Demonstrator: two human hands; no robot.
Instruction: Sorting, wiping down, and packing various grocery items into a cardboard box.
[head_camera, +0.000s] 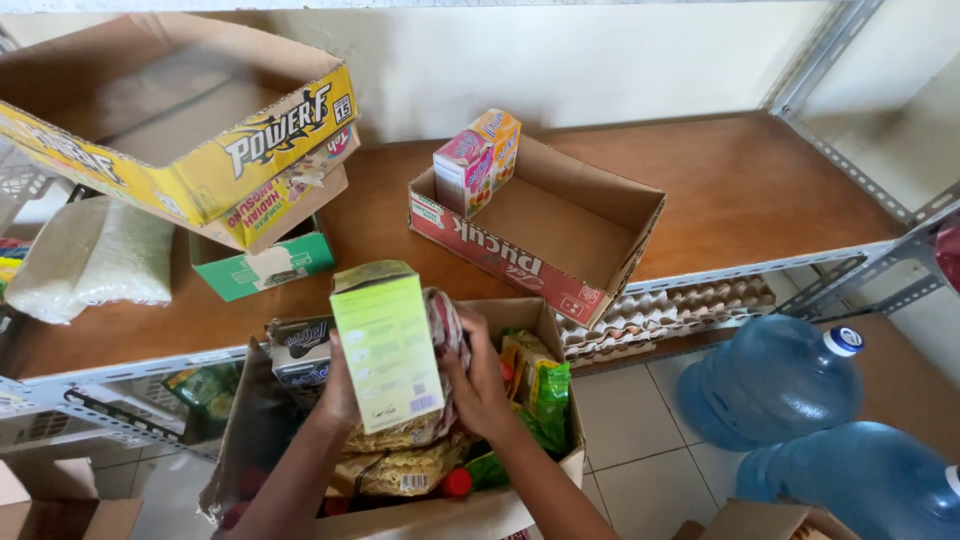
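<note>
We look down on both hands working over an open cardboard carton (520, 505) packed with groceries, standing on the tiled floor just in front of a metal-framed wooden shelf (760, 190). Our left hand (340, 390) holds a pale green box (386, 345) upright above the carton, fingers wrapped round its left edge and back, closed firmly on it. Our right hand (480, 385) is on the box's right side, its fingers curled over a red-and-white patterned packet (447, 325) pressed just behind the green box; we cannot tell whether it grips the packet or only steadies it.

Inside the carton, under the hands, lie yellowish noodle packets (410, 470), green snack bags (545, 400) on the right and a red bottle cap (457, 483) near the front.

On the shelf, far from the hands, a shallow red-sided tray box (520, 262) holds two small pink and orange cartons (478, 160) in its far left corner. To the left, a yellow empty box (190, 170) rests tilted on a green box (262, 268), and a bag of white rice (95, 258) lies at the far left. Grey egg trays (670, 312) sit on the lower level below the tray box. Two blue water jugs (775, 380) lie on the floor at the right.
</note>
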